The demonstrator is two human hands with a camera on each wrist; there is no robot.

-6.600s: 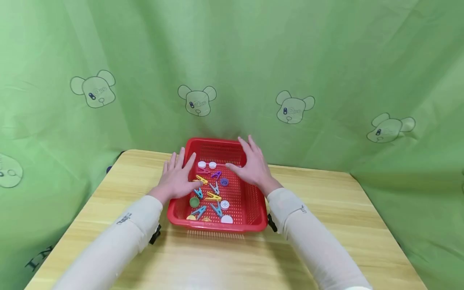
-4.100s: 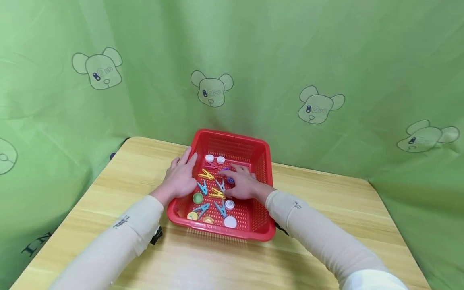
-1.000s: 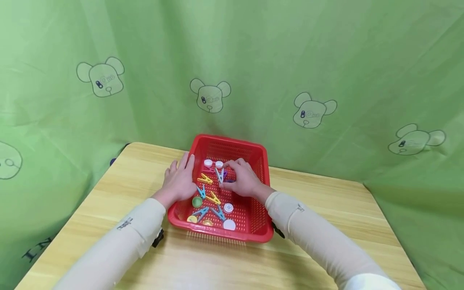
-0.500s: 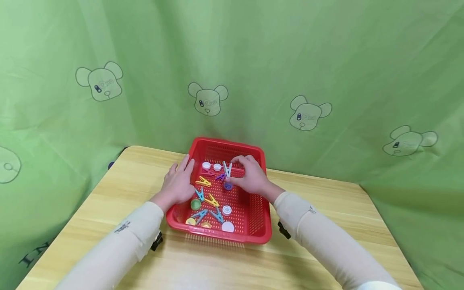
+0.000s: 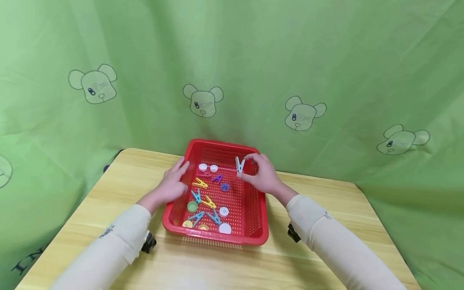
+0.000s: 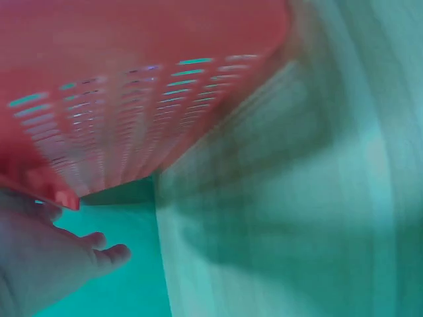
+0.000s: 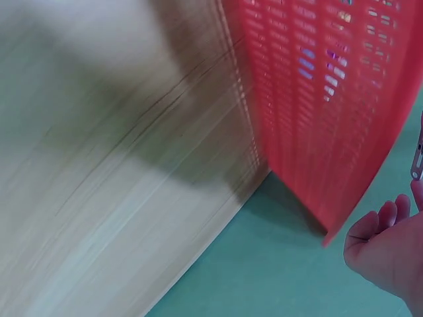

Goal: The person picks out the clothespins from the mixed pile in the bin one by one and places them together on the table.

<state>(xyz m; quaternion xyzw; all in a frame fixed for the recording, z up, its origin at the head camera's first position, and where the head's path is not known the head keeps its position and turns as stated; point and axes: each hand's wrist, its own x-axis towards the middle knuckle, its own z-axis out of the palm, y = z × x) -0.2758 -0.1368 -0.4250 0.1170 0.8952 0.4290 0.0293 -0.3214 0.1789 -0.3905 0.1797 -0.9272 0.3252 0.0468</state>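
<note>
My right hand pinches a pale grey-blue clothespin between thumb and fingertips, over the back right part of a red plastic basket. In the right wrist view only part of the clothespin shows, at the right edge. My left hand rests at the basket's left rim with its fingers extended. On the basket floor lie yellow clothespins, blue clothespins, a purple clothespin and a pink clothespin.
Among the clothespins lie several caps: a green cap, a purple cap, a white cap and a yellow cap. The basket stands on a wooden table against a green curtain.
My right hand has reached into the basket, picked the grey-blue clothespin off its floor and carried it up and rightward. My left hand stays at the left rim; the basket has turned slightly.
</note>
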